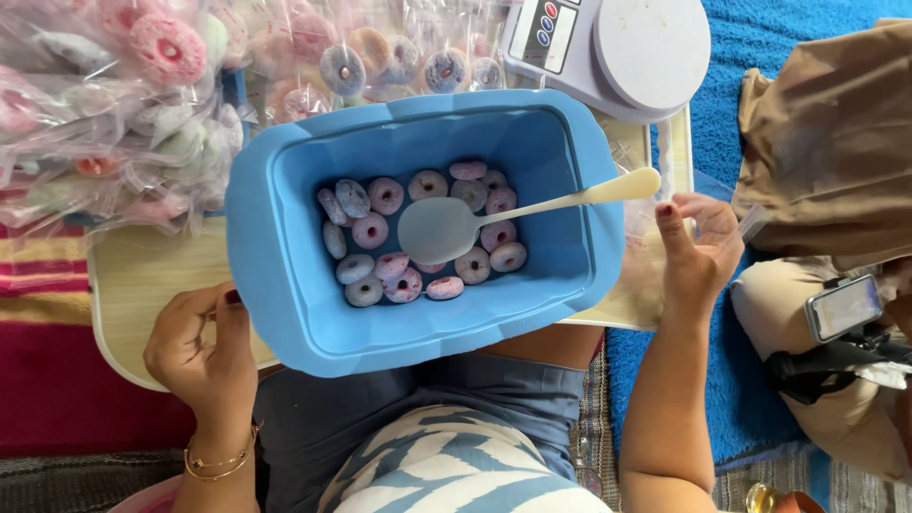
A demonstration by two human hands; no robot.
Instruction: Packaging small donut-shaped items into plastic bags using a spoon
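A blue tub (285, 237) holds pink and purple ring candies (385, 195) and a cream spoon (532, 209).

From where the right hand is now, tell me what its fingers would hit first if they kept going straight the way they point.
The right hand points up and slightly left. Going on, its fingers would probably first meet the pale spatula's handle end resting on the blue tub's rim, then the kitchen scale. Depth is unclear; they could pass above it.

blue tub (285, 285) holds ring sweets (385, 195); pale scoop (442, 228) rests inside.
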